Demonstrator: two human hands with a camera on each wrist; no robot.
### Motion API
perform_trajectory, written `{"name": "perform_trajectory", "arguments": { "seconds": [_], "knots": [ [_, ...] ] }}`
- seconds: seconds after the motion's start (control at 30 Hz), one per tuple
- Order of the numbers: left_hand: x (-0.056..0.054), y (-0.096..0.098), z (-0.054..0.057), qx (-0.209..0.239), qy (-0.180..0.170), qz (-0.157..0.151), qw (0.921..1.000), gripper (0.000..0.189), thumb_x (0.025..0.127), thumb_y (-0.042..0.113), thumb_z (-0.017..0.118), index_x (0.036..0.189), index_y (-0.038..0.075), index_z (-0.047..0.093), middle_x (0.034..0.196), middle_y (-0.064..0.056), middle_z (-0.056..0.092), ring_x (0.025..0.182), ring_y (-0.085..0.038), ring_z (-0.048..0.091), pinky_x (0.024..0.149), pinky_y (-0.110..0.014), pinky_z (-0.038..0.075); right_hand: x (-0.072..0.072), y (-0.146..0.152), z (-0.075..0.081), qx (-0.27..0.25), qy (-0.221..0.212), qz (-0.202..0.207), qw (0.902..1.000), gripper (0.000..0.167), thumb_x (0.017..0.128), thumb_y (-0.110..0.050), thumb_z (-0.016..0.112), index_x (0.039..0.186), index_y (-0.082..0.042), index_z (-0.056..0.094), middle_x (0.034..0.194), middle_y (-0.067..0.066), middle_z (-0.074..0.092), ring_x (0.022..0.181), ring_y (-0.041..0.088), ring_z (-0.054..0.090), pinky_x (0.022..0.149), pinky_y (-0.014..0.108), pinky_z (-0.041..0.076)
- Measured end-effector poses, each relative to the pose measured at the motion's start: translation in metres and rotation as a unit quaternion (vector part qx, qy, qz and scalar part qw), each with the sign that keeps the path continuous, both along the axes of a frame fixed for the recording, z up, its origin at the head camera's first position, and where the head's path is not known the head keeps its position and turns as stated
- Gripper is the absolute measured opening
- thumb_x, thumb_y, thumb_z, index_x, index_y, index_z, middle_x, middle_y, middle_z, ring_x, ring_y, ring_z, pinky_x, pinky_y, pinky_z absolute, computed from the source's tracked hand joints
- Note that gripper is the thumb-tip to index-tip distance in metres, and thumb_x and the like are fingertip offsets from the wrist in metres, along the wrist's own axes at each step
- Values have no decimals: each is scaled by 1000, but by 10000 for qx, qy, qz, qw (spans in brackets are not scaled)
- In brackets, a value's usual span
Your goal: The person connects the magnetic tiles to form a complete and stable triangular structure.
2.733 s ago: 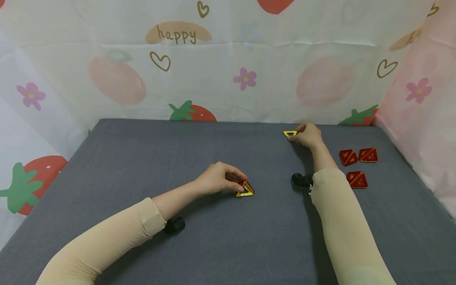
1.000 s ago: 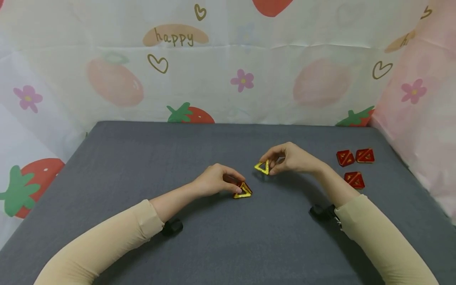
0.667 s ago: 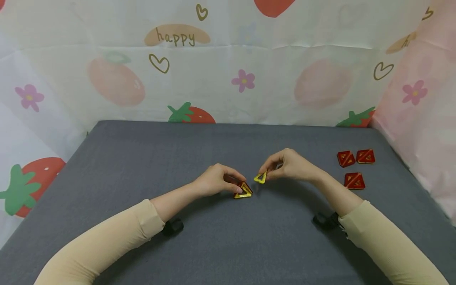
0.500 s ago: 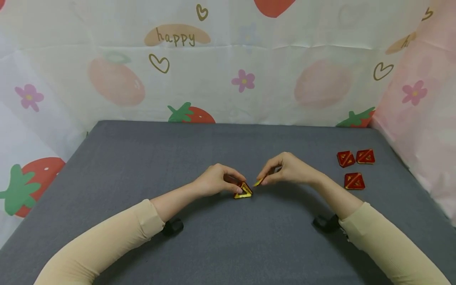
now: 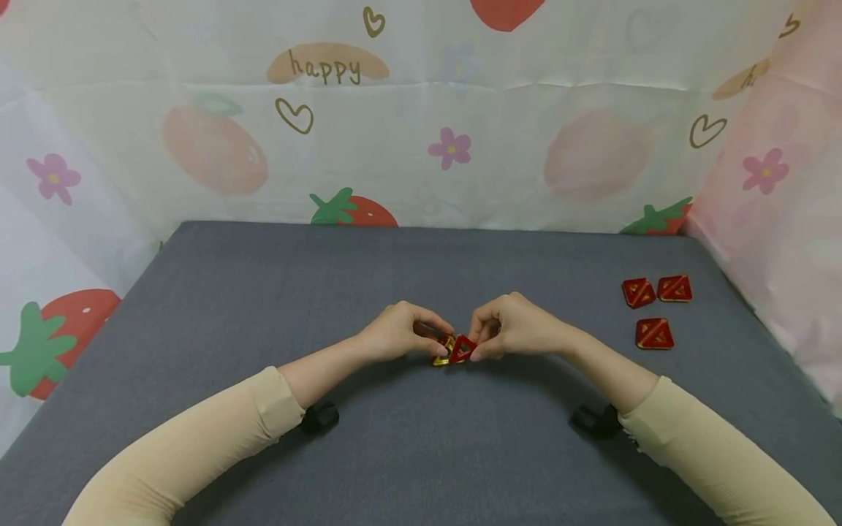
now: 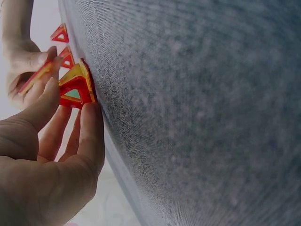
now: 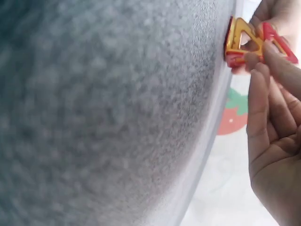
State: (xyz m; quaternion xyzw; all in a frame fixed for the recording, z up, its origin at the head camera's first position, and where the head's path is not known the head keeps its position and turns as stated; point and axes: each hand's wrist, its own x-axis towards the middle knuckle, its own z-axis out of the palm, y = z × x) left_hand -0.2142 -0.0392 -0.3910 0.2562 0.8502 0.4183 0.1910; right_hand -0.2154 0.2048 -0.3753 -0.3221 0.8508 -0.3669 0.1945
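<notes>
My left hand (image 5: pixel 395 334) pinches a small standing piece built of red and yellow triangular magnetic tiles (image 6: pixel 75 89), with thumb on one side and fingers on the other. It stays low over the grey cloth, mid-table. Facing it from the right, my right hand (image 5: pixel 522 326) pinches one hollow triangular magnetic tile (image 5: pixel 463 350) between thumb and fingers. That tile, red side showing in the head view, overlaps the built piece there. In the right wrist view the red triangle (image 7: pixel 282 44) sits right beside the built piece's yellow face (image 7: pixel 241 35).
Three red and gold pieces, each with a diagonal ridge, lie at the right: a near one (image 5: pixel 654 334), a back left one (image 5: pixel 639 293) and a back right one (image 5: pixel 674 288). A patterned fabric backdrop (image 5: pixel 500 95) rises behind the grey cloth-covered table (image 5: pixel 408 453).
From the table's far edge, my right hand has brought the triangular tile toward me and left, up to the built piece. The tile has turned from yellow to red side. My left hand stays put.
</notes>
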Motion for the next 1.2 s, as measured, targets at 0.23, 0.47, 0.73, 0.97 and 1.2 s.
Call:
{"name": "perform_trajectory", "arguments": {
  "seconds": [0.23,0.47,0.73,0.97,1.2],
  "knots": [
    [0,0,1,-16,50,-43,10000,35,85,19,77,119,12,73,119,-10,74,102,-19,74,60,-20,48,3,-3,-2,77,51,83,9999,6,84,-17,78,85,-14,73,79,6,77,64,20,72,58,32,59],
    [-2,-1,-2,-40,134,-87,9999,33,86,17,76,119,12,73,120,-8,73,101,-18,73,66,-19,50,3,-7,-6,213,190,262,9992,6,85,-17,78,83,-15,72,75,3,76,61,16,71,55,29,57],
    [-2,-2,-3,-33,130,-89,9999,33,86,16,75,119,12,73,120,-8,73,107,-20,72,71,-18,51,4,-13,-8,421,642,294,9966,11,83,-19,80,78,-17,70,75,-3,75,61,5,67,54,23,54],
    [-2,-3,-1,-35,85,-166,9998,33,87,16,75,119,12,72,121,-9,73,106,-19,71,69,-18,48,6,-14,-8,558,1034,251,9928,14,80,-23,82,78,-19,68,73,-7,73,62,0,64,56,20,52],
    [-1,-3,-1,19,14,-215,9998,35,87,15,75,121,10,72,121,-11,72,108,-21,72,78,-23,56,4,-16,-8,285,401,-102,9987,17,79,-20,81,91,-15,71,80,-1,76,65,13,70,56,27,57]
  ]
}}
